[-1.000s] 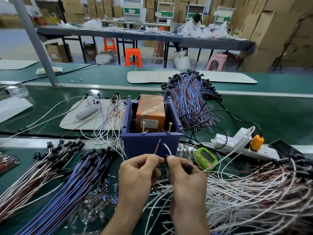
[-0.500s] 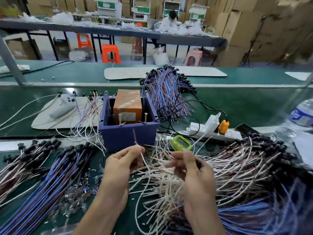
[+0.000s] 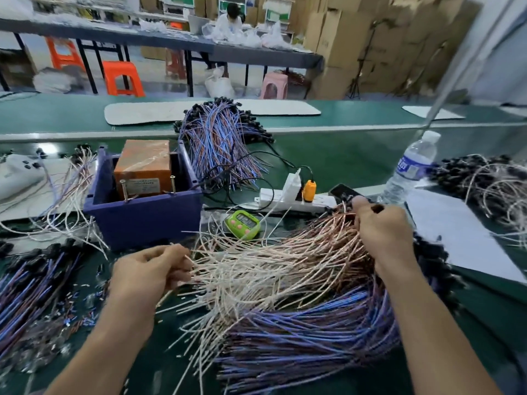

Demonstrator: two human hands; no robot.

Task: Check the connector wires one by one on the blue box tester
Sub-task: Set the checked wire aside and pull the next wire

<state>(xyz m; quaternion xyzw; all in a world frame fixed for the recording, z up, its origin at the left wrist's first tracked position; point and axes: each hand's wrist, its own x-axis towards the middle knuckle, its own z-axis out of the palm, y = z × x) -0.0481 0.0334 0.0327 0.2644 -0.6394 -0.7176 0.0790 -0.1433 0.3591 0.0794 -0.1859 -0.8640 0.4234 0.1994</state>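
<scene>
the left hand point(image 3: 151, 272) sits low and left of centre, fingers curled, pinching the loose bare ends of a big pile of white and pink connector wires point(image 3: 285, 263) that fans across the green tabletop point(image 3: 342, 158). the right hand point(image 3: 382, 229) is farther away and to the right, fingers curled round the far end of the same pile, where the wires meet their black plugs. a small dark piece shows between its thumb and forefinger, too blurred to name. nearest the viewer, under the right forearm, lies a thick bundle of blue and purple wires point(image 3: 299, 343). the blue box tester point(image 3: 142, 220) stands on the tabletop just beyond the left hand, apart from both hands, with an orange block point(image 3: 142, 163) inside and two upright metal pins point(image 3: 123, 189) at its near edge. right of the box is a green timer point(image 3: 243, 223), then a white power strip point(image 3: 296, 200) carrying an orange plug point(image 3: 309, 189). a water bottle point(image 3: 410, 169) stands at the far right, beside a white sheet point(image 3: 456, 238). another blue wire bundle point(image 3: 219, 146) lies beyond the box, and more blue wires point(image 3: 28, 289) lie at the near left. a person point(image 3: 231, 15) sits in the far background near orange stools point(image 3: 122, 78).
</scene>
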